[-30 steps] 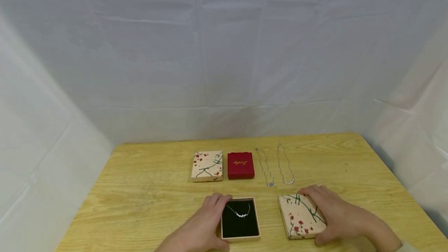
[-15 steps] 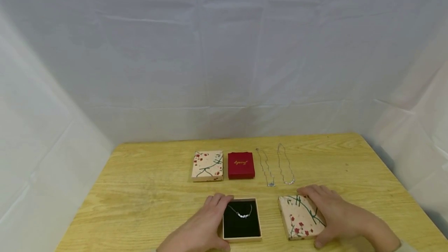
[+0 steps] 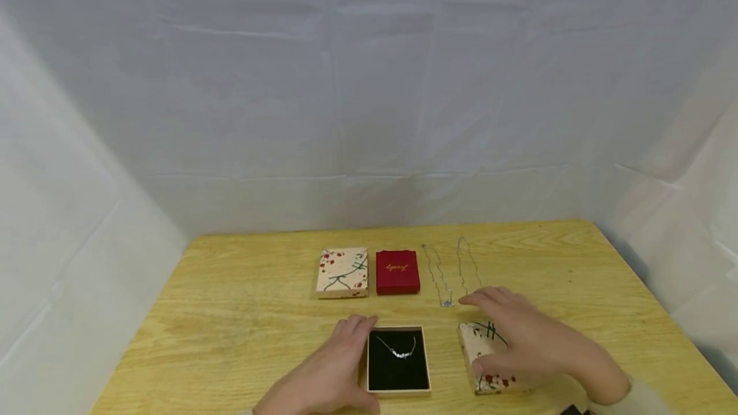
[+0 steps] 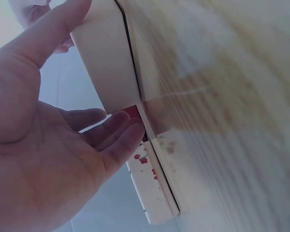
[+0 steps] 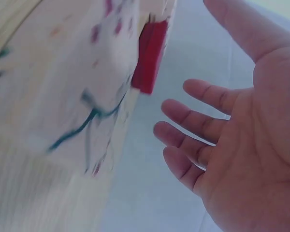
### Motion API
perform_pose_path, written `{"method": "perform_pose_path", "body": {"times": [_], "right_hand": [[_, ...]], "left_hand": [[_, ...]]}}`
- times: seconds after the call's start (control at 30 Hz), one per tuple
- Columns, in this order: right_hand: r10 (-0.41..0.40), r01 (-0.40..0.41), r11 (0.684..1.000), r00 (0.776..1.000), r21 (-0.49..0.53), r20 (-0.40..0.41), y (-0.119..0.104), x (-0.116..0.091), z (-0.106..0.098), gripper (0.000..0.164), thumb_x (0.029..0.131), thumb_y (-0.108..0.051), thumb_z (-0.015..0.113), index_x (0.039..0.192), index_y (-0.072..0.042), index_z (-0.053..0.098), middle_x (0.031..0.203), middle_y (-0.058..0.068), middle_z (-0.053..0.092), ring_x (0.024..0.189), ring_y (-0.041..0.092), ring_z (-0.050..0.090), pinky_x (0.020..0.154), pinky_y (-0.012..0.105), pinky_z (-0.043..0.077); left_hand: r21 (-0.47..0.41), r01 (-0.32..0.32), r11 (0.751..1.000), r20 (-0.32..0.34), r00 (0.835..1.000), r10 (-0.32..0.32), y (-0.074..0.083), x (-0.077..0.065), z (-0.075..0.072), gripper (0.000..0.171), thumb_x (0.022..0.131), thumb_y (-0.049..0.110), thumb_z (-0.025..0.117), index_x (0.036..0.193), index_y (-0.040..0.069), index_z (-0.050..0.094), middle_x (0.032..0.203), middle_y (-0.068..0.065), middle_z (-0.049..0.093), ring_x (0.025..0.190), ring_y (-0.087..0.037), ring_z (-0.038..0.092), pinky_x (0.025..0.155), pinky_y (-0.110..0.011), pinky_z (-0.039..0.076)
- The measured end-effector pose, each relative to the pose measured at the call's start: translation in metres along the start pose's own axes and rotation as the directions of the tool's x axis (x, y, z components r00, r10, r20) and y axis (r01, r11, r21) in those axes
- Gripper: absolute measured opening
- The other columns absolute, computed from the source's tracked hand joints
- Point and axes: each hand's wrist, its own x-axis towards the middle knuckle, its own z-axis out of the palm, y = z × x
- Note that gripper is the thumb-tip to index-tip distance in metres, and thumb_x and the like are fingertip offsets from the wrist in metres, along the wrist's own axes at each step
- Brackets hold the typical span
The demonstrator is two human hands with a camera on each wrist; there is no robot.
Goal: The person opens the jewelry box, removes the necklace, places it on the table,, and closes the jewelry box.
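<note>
In the head view, an uncovered jewelry box (image 3: 399,393) with a black pad lies near the table's front. On its pad rests a silver necklace (image 3: 399,355). My left hand (image 3: 331,370) holds the box by its left side, thumb at the near corner and fingertips at the far one; the left wrist view shows the pale box wall (image 4: 104,53) between them. To the right lies a cream floral lid (image 3: 469,348). Over it hovers my right hand (image 3: 527,341), partly covering it. In the right wrist view, that hand's loose fingers (image 5: 183,137) are apart from the lid (image 5: 82,96).
Behind stand a closed floral box (image 3: 343,273) and a red box (image 3: 398,271) with gold lettering. Beside them lie two more silver necklaces, one (image 3: 439,274) fully seen, the other (image 3: 469,261) with its lower end behind my right hand. White cloth (image 3: 369,114) surrounds the wooden table (image 3: 242,312).
My right hand has let go of the floral lid and risen, moving left and away over it. The left hand stays on the uncovered box, which has hardly moved.
</note>
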Motion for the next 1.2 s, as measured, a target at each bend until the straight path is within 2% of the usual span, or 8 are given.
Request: {"method": "perform_pose_path", "body": {"times": [0.2,0.4,0.6,0.7,0.83,0.97,1.2], "right_hand": [[-0.069,0.070,0.997,0.997,-0.044,0.019,-0.017,0.022,0.007,0.064,0.098,-0.050,0.075,0.148,-0.016,0.058,0.142,-0.005,0.059,0.131,0.022,0.055,0.107,0.053,0.050],[-0.113,0.114,0.987,0.993,-0.110,0.014,-0.038,0.045,0.020,0.035,0.101,-0.037,0.074,0.133,-0.021,0.070,0.127,-0.009,0.065,0.118,0.015,0.060,0.102,0.045,0.055],[-0.162,0.159,0.955,0.987,-0.251,0.011,-0.052,0.062,0.035,0.026,0.101,-0.034,0.075,0.121,-0.018,0.078,0.115,-0.008,0.069,0.107,0.014,0.064,0.095,0.041,0.058],[-0.145,0.141,0.932,0.989,-0.334,0.013,-0.055,0.066,0.042,0.023,0.101,-0.034,0.074,0.114,-0.017,0.080,0.109,-0.007,0.069,0.102,0.014,0.063,0.091,0.041,0.058],[-0.096,0.092,0.903,0.995,-0.419,0.012,-0.060,0.069,0.050,0.019,0.100,-0.034,0.074,0.103,-0.017,0.080,0.104,-0.006,0.066,0.098,0.016,0.061,0.094,0.046,0.058],[-0.050,0.048,0.901,0.999,-0.431,0.006,-0.065,0.070,0.055,0.016,0.099,-0.032,0.075,0.096,-0.017,0.079,0.098,-0.006,0.063,0.093,0.016,0.059,0.096,0.050,0.057],[0.018,-0.013,0.905,1.000,-0.425,0.009,-0.065,0.076,0.063,0.013,0.093,-0.028,0.078,0.090,-0.015,0.078,0.092,-0.004,0.062,0.086,0.017,0.056,0.082,0.046,0.058]], "left_hand": [[-0.030,0.015,0.999,0.009,1.000,-0.015,-0.004,-0.002,-0.005,0.127,0.065,0.054,0.099,0.160,-0.002,0.037,0.149,-0.008,0.048,0.137,-0.026,0.045,0.117,-0.045,0.044],[-0.060,-0.004,0.998,0.012,1.000,0.005,-0.006,-0.001,-0.009,0.121,0.069,0.057,0.096,0.158,-0.004,0.040,0.145,-0.007,0.051,0.134,-0.025,0.046,0.116,-0.046,0.045],[-0.065,-0.006,0.998,0.019,1.000,0.008,-0.007,0.000,-0.010,0.114,0.071,0.057,0.095,0.154,-0.003,0.045,0.140,-0.004,0.053,0.128,-0.021,0.048,0.113,-0.043,0.048],[-0.067,-0.008,0.998,0.019,1.000,0.009,-0.009,0.000,-0.008,0.111,0.071,0.056,0.095,0.153,-0.002,0.047,0.138,-0.003,0.053,0.127,-0.019,0.048,0.113,-0.041,0.048],[-0.072,-0.008,0.997,0.018,1.000,0.009,-0.010,0.001,-0.007,0.108,0.072,0.055,0.095,0.151,-0.001,0.048,0.137,-0.001,0.053,0.126,-0.017,0.048,0.113,-0.040,0.048],[-0.083,-0.012,0.996,0.020,1.000,0.013,-0.010,0.001,-0.007,0.108,0.072,0.056,0.095,0.151,-0.002,0.048,0.136,-0.001,0.052,0.126,-0.018,0.048,0.113,-0.040,0.047],[-0.075,-0.012,0.997,0.023,1.000,0.014,-0.007,0.001,-0.009,0.108,0.072,0.055,0.095,0.151,-0.002,0.048,0.136,-0.002,0.053,0.126,-0.018,0.048,0.112,-0.040,0.048]]}}
